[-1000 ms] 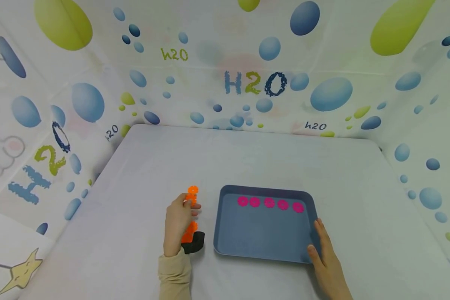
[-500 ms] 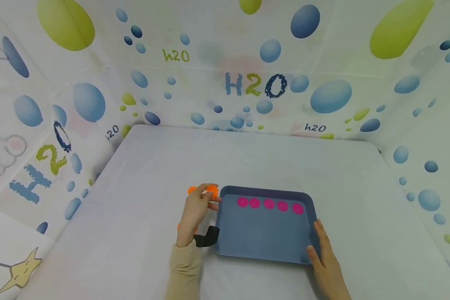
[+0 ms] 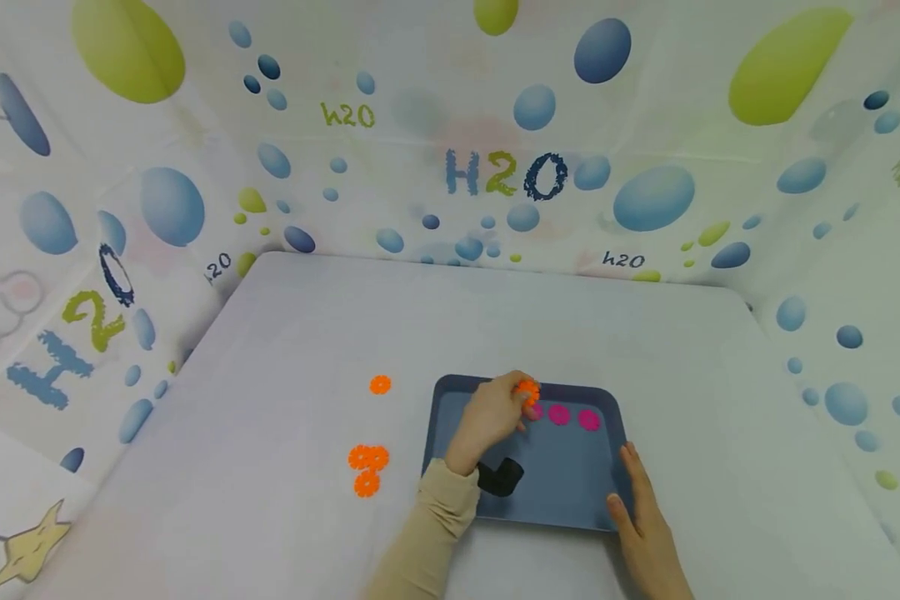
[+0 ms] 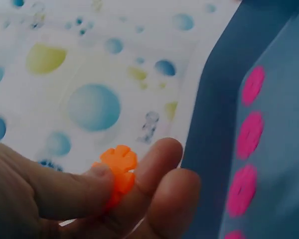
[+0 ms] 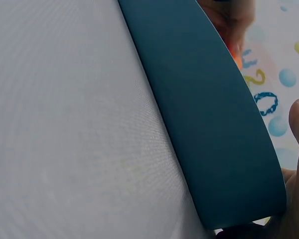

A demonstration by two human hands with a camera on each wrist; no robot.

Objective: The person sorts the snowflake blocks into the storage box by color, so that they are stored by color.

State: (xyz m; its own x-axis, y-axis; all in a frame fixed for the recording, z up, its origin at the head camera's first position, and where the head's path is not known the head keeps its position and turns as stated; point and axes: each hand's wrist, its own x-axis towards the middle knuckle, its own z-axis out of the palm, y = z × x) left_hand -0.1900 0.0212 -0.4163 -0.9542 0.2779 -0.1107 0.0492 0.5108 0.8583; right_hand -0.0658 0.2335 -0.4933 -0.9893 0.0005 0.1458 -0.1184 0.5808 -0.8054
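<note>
My left hand (image 3: 491, 417) is over the far part of the blue-grey tray (image 3: 562, 492). Its thumb and fingers pinch an orange flower-shaped plastic disc (image 4: 120, 167), held above the tray floor. Inside the tray, pink discs of the same kind, such as this pink disc (image 3: 588, 419), lie in a row along the far wall; the left hand hides part of the row in the head view. My right hand (image 3: 651, 533) rests at the tray's right edge, fingers straight along the rim and thumb over the inner side. The right wrist view shows the tray's outer wall (image 5: 209, 124).
Left of the tray, a single orange disc (image 3: 380, 384) lies on the white tabletop (image 3: 285, 350), and nearer me sits a small cluster of orange discs (image 3: 367, 483). A printed cloth backdrop (image 3: 390, 175) stands behind and at both sides.
My left hand has taken an orange disc from the tabletop left of the tray and carried it right, over the row of pink discs. The right hand has stayed at the tray's edge.
</note>
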